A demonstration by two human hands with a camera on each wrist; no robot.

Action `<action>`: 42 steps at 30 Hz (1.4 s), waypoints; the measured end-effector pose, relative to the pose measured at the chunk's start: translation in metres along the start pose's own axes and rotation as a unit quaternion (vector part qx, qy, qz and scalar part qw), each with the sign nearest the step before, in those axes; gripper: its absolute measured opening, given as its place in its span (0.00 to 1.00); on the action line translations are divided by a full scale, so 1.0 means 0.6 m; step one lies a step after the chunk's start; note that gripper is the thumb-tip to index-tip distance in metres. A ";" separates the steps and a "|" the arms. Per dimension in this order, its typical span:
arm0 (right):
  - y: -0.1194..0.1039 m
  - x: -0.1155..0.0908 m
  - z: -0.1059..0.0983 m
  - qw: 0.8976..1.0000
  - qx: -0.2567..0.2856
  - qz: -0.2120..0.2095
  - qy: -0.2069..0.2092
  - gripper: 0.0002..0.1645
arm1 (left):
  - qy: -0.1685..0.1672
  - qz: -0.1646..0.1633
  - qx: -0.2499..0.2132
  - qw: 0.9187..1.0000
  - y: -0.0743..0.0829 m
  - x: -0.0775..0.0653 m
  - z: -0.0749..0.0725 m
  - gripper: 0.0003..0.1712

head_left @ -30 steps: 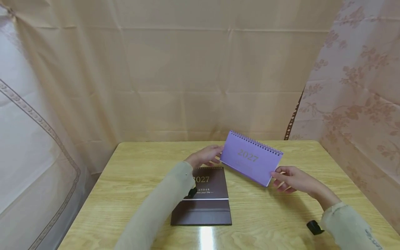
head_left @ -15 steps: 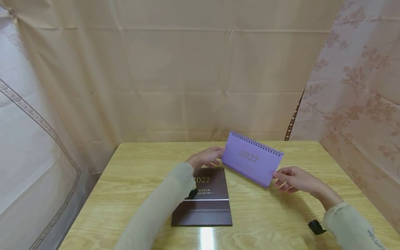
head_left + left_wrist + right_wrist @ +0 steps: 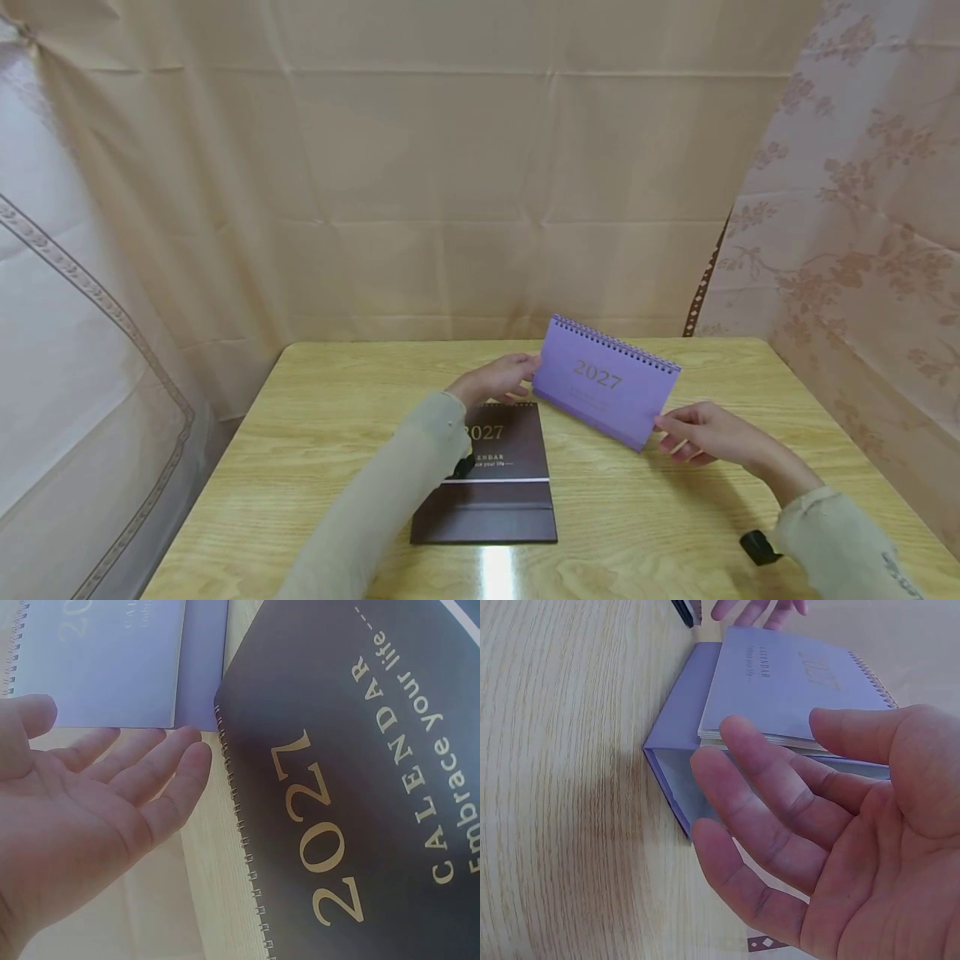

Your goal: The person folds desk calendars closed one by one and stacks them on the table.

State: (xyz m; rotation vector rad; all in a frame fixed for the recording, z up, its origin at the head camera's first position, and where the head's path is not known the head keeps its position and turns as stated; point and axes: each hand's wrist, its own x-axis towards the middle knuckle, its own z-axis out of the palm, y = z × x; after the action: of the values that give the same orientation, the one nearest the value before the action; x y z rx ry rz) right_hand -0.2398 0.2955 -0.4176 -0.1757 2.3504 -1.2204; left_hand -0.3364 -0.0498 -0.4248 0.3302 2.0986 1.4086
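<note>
A purple 2027 desk calendar (image 3: pixel 600 387), spiral-bound along its top, stands as a tent on the table, turned at an angle. At its left edge is my left hand (image 3: pixel 495 379); in the left wrist view its fingers (image 3: pixel 161 761) extend loosely beside the cover. My right hand (image 3: pixel 708 431) is by the lower right corner. The right wrist view shows the thumb over the cover's edge and the relaxed fingers (image 3: pixel 735 795) beside the open end of the stand. Under my left forearm lies a dark brown 2027 calendar (image 3: pixel 510 450), partly hidden by the sleeve.
The wooden table (image 3: pixel 322 450) carries both calendars. A beige curtain (image 3: pixel 420 183) hangs behind it, with a floral cloth (image 3: pixel 862 208) on the right and a whitish one (image 3: pixel 60 333) on the left. A black wrist device (image 3: pixel 759 547) shows by my right sleeve.
A strip of the purple calendar's base now shows below its cover, which hung over it one second ago. Both hands have stayed almost in place, shifting very slightly right.
</note>
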 end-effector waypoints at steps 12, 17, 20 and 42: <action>0.003 0.000 0.003 1.000 0.003 0.004 -0.008 0.34 | -0.001 0.002 -0.005 1.000 -0.004 0.004 0.000 0.35; 0.002 0.002 0.004 1.000 0.001 0.012 -0.012 0.34 | 0.000 0.002 -0.007 1.000 -0.005 0.004 0.000 0.34; 0.003 0.002 0.005 1.000 0.003 0.013 -0.015 0.34 | 0.002 0.002 -0.005 1.000 -0.005 0.002 0.001 0.35; 0.014 0.007 0.019 0.999 -0.023 0.009 -0.047 0.30 | 0.014 -0.008 0.021 1.000 -0.012 0.003 0.008 0.36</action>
State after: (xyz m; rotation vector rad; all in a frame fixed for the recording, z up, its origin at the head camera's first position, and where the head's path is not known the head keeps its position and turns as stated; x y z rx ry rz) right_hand -0.2374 0.2906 -0.4312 -0.2226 2.2954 -1.1262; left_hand -0.3344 -0.0481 -0.4331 0.3109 2.1523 1.3684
